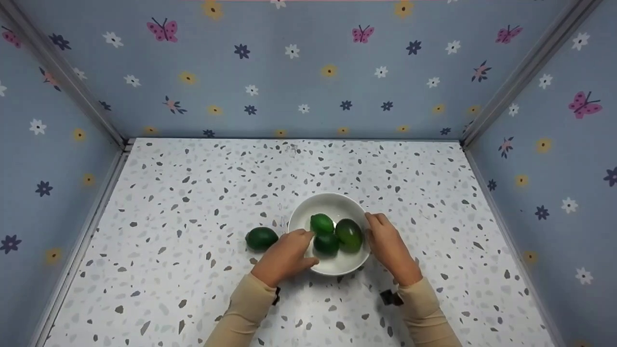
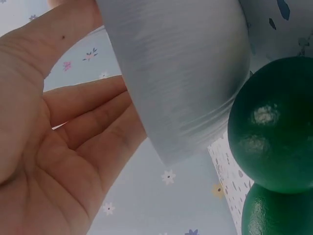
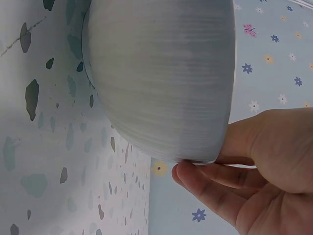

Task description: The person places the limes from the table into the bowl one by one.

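Observation:
A white bowl [image 1: 301, 212] holds a bright green lime [image 1: 322, 223], a darker green lime-like fruit [image 1: 326, 244] and a larger green fruit with a brownish sheen [image 1: 349, 235], perhaps a mango or avocado. My left hand [image 1: 285, 256] reaches over the bowl's left rim, thumb and fingers spread beside the darker fruit; its fingertips are hidden behind the bowl wall in the left wrist view. At the right rim, my right hand [image 1: 389, 246] pinches the bowl, thumb inside and fingers [image 3: 205, 188] against the outer wall. A dark green lime-like fruit [image 1: 261, 239] lies left of the bowl.
In the left wrist view, two dark green rounded fruits, one nearer the bowl [image 2: 274, 122] and one below it [image 2: 279, 213], appear outside the bowl. The speckled white tabletop [image 1: 193, 193] is bounded by blue flowered panels [image 1: 308, 62] at the back and both sides.

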A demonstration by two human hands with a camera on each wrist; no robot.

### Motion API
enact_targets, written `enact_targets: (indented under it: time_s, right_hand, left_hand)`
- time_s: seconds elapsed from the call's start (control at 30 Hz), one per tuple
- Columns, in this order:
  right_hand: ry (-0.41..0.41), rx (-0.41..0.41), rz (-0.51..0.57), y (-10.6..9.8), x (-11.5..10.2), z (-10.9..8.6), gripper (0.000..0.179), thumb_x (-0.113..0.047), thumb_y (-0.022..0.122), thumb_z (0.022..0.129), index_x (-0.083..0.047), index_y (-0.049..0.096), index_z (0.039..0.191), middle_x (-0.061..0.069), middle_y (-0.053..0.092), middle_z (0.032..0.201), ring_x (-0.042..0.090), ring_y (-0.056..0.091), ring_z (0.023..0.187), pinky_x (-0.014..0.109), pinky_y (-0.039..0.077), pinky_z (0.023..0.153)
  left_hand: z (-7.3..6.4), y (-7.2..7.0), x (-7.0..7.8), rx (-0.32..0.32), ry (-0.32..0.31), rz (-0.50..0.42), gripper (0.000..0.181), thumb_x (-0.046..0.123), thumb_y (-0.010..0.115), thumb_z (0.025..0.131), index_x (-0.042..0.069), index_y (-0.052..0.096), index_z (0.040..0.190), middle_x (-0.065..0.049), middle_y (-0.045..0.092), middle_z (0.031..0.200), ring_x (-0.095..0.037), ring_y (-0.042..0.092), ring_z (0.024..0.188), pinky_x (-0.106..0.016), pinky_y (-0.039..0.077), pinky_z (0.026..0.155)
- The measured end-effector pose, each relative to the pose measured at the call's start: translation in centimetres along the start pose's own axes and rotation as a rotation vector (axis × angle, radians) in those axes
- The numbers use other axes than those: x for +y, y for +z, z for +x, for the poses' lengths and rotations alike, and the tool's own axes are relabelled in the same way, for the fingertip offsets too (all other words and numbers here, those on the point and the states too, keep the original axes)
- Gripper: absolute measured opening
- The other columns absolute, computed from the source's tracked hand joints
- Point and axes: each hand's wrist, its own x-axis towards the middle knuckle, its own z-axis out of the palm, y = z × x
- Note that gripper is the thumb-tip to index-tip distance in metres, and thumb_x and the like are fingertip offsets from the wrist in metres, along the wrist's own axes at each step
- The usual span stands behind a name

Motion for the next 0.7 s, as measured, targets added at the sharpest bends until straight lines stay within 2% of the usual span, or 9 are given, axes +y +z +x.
enact_targets:
  time_s: [0.07,0.17,0.37,0.5,0.7]
  right_hand:
    - [0.006,0.003,-0.001,0.1,0.0,0.0,0.040,0.013,0.065,0.088,0.013,0.057,0.127,0.022,0.059,0.107,0.035,0.065,0.095,0.043,0.057,0.079]
    - [0.008,0.010,0.000,0.1,0.0,0.1,0.040,0.013,0.066,0.087,0.013,0.058,0.126,0.023,0.059,0.106,0.036,0.065,0.095,0.043,0.057,0.079]
    - [0.020,-0.009,-0.002,0.1,-0.1,0.2,0.040,0.013,0.066,0.087,0.013,0.057,0.126,0.023,0.059,0.107,0.036,0.065,0.096,0.044,0.056,0.080]
    - [0.048,-0.029,0.002,-0.1,-0.1,0.2,0.040,0.012,0.066,0.088,0.012,0.057,0.127,0.022,0.059,0.109,0.036,0.065,0.098,0.045,0.056,0.081]
    - [0.061,-0.034,0.008,0.0,-0.2,0.2,0.040,0.011,0.066,0.088,0.012,0.057,0.127,0.022,0.059,0.109,0.037,0.065,0.097,0.045,0.056,0.082]
  left_hand:
    - [-0.2,-0.2,0.0,0.007,-0.002,-0.012,0.048,0.023,0.082,0.083,-0.004,0.065,0.118,-0.014,0.066,0.100,-0.027,0.065,0.087,-0.040,0.055,0.076]
    - [-0.6,-0.6,-0.3,0.049,0.013,-0.034,0.049,0.025,0.081,0.085,-0.005,0.064,0.120,-0.015,0.067,0.105,-0.028,0.066,0.093,-0.041,0.055,0.081]
    - [-2.2,-1.9,-1.0,0.218,-0.002,-0.071,0.057,0.026,0.083,0.084,-0.005,0.063,0.127,-0.018,0.067,0.117,-0.032,0.065,0.106,-0.044,0.053,0.091]
    - [-3.2,-2.7,-1.8,0.284,-0.061,-0.061,0.060,0.026,0.084,0.083,-0.005,0.062,0.129,-0.018,0.066,0.121,-0.032,0.063,0.112,-0.043,0.050,0.096]
    - [-4.7,-3.3,-3.1,0.305,-0.202,-0.053,0.067,0.031,0.084,0.083,-0.005,0.059,0.134,-0.020,0.062,0.129,-0.036,0.058,0.121,-0.047,0.046,0.101]
